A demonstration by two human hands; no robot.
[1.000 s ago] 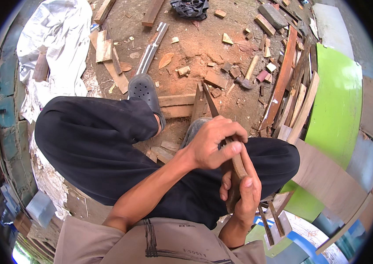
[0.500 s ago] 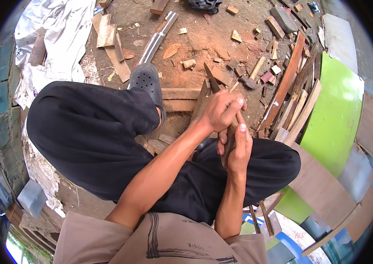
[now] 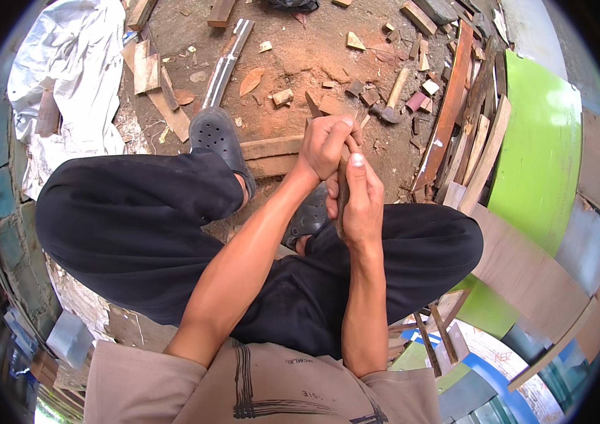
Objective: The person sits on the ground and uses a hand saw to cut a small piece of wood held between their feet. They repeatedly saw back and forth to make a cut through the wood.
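Observation:
My left hand (image 3: 327, 145) is closed, its fingers wrapped round a dark, narrow, pointed blade-like tool (image 3: 312, 106) whose tip sticks out beyond the knuckles. Just below and to its right, my right hand (image 3: 362, 194) is closed on a brown strip of wood (image 3: 343, 194), thumb pointing up along it. The hands nearly touch, in front of my bent right leg. My fingers cover where tool and strip meet, so I cannot tell how they lie against each other.
A hammer (image 3: 390, 99) lies on the ground beyond my hands, among small wood offcuts (image 3: 355, 41). Long boards (image 3: 448, 106) and a green panel (image 3: 537, 152) stand to the right. Wooden blocks (image 3: 271, 146) lie beside my left clog (image 3: 216, 138). White cloth (image 3: 77, 49) is spread at the far left.
Both hands have shifted left and slightly up in the picture, still gripping the tool and the strip. Ground objects also appear shifted as the view moved. My right clog now shows more.

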